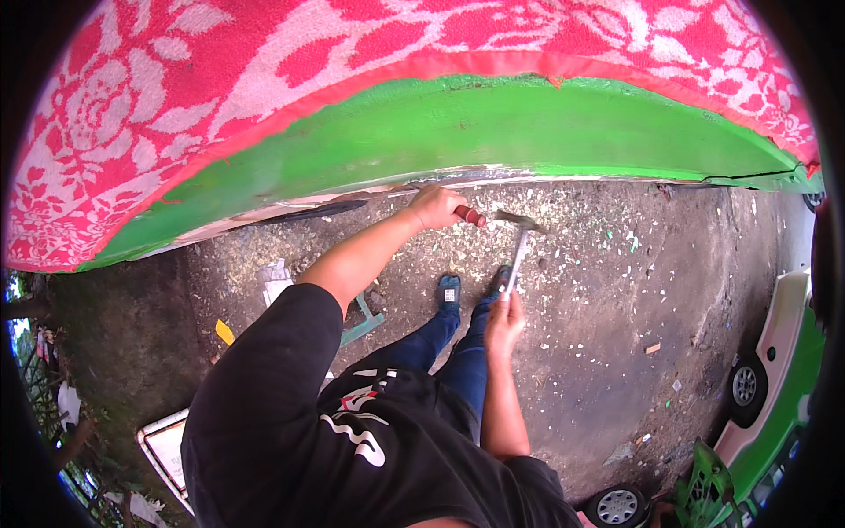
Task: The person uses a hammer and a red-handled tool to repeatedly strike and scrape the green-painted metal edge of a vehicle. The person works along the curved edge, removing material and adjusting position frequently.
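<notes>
Hold steady with left grip [433, 208], clamped on red-handled tool [471, 215] near lower edge of green panel [484, 128]; tap handle squarely (lightly first, for aim) using hammer [518, 253], clamped in right grip [503, 326].

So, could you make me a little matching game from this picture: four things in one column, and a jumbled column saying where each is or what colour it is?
Things:
1. Hammer
2. Red-handled tool
3. Flowered cloth
4. Long curved panel

Place or colour:
A. Pink and white
B. In the left hand
C. Mostly bright green
D. In the right hand

Right pairs: 1-D, 2-B, 3-A, 4-C.
</notes>
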Tool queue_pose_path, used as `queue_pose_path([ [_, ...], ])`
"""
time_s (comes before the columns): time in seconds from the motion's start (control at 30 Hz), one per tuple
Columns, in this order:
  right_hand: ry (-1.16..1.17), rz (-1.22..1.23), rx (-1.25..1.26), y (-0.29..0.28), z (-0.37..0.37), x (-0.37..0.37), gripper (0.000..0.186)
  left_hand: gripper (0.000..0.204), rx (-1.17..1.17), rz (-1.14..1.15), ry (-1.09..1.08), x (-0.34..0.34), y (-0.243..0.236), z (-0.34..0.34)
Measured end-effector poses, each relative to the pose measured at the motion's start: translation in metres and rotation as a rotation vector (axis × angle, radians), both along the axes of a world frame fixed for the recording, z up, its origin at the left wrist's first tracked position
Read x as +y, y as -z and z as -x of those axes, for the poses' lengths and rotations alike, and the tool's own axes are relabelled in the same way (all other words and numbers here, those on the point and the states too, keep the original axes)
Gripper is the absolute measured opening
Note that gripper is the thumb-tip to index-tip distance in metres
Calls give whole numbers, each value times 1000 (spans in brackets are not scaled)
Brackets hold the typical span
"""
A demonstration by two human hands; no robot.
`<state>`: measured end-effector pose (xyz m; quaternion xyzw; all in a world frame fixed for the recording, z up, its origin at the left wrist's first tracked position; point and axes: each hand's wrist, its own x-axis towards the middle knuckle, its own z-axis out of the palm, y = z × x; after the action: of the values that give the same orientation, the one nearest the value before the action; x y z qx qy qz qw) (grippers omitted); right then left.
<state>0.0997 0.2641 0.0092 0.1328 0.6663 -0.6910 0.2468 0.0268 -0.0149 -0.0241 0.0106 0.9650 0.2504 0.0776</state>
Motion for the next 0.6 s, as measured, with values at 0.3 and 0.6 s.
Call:
queue_pose_path([
  [0.3,-49,-114,56,13,0,2,31,7,1,-49,16,-1,10,-9],
  [0.6,-71,-120,58,20,-7,1,32,8,55,-66,9,-1,6,-13],
])
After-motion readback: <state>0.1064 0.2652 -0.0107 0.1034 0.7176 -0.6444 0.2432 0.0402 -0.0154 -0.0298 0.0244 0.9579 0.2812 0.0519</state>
